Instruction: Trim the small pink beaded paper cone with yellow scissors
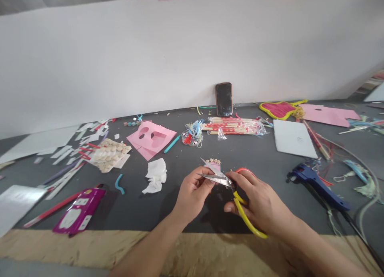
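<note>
Right hand (259, 197): wrapped around the handles of the scissors (229, 183), blades parted.
Left hand (191, 195): thumb and fingers drawn together at the blades; what they pinch cannot be told.
Pink beaded piece (215, 166): just beyond the blades, partly hidden.
Tabletop (246, 155): crumpled white tissue (156, 174) left, blue corded tool (319, 185) right.

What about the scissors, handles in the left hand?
No, the right hand holds the scissors by the handles, and the left hand is beside the blades.
</note>
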{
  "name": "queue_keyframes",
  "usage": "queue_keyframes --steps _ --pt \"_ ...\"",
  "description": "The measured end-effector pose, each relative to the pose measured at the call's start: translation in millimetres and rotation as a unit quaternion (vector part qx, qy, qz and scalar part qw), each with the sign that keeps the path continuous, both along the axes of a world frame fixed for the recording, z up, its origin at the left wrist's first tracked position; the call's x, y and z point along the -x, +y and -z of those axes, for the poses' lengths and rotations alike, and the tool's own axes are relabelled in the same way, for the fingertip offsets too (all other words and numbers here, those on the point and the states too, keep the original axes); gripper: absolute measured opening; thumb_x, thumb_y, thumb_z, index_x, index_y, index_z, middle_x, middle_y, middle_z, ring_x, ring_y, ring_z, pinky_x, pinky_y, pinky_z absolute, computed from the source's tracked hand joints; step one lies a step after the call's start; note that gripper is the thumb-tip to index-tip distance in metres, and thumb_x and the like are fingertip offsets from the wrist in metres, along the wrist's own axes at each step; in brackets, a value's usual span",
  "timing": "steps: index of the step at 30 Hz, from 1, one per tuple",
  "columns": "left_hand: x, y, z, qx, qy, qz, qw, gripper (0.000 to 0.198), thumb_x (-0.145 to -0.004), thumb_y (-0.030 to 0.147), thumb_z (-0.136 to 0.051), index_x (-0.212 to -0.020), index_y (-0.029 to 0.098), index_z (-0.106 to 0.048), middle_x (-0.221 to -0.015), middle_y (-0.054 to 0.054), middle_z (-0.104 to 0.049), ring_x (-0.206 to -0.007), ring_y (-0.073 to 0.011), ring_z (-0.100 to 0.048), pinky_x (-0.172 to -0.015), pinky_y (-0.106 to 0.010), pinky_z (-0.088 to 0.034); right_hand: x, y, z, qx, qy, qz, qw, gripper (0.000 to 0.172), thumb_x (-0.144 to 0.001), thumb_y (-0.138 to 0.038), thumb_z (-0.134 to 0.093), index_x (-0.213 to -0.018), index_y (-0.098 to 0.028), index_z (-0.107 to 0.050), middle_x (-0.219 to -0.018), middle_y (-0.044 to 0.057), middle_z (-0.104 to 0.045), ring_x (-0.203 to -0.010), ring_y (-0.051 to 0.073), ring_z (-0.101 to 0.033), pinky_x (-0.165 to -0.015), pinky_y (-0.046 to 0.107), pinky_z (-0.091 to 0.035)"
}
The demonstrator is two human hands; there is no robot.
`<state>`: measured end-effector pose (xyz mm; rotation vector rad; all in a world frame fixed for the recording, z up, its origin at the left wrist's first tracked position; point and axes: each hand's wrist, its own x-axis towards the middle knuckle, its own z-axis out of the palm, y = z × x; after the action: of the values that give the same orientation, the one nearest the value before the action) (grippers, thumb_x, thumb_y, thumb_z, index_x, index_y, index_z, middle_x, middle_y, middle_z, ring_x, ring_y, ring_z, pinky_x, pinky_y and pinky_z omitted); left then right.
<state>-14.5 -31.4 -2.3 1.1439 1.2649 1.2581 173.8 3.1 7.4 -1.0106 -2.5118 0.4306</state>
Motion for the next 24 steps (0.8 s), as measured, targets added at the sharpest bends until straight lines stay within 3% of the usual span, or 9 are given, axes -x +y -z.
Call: queue_keyframes --steps 16,24 --pt "-1.6 -4.9 4.1 -0.022 0.03 -0.025 0.999 0.019 -0.083 0.036 -0.059 -0.079 0.017 -0.061 -0.056 0.004 -0.049 -0.049 -0.008 -0.045 -0.047 -0.018 -0.039 0.1 -7.1 -0.9 -0.077 -0.064 0.016 0.995 0.045 -0.09 -0.056 -0.037 -0.108 -0.018 -0.054 -0.089 0.009 -0.066 -0.069 0.019 -0.063 -0.052 0.027 -0.042" --pt "-2.0 -5.2 2.6 -0.039 0.064 -0.054 0.996 0.013 -0.08 0.03 -0.062 -0.08 0.017 -0.062 -0.063 0.003 -0.057 -0.052 -0.0078 -0.051 -0.05 -0.016 -0.045 2.2 -3.8 -0.3 -0.077 -0.054 0.019 0.995 0.047 -0.089 -0.058 -0.037 -0.11 -0.018 -0.051 -0.093 0.009 -0.063 -0.071 0.019 -0.061 -0.058 0.028 -0.045"
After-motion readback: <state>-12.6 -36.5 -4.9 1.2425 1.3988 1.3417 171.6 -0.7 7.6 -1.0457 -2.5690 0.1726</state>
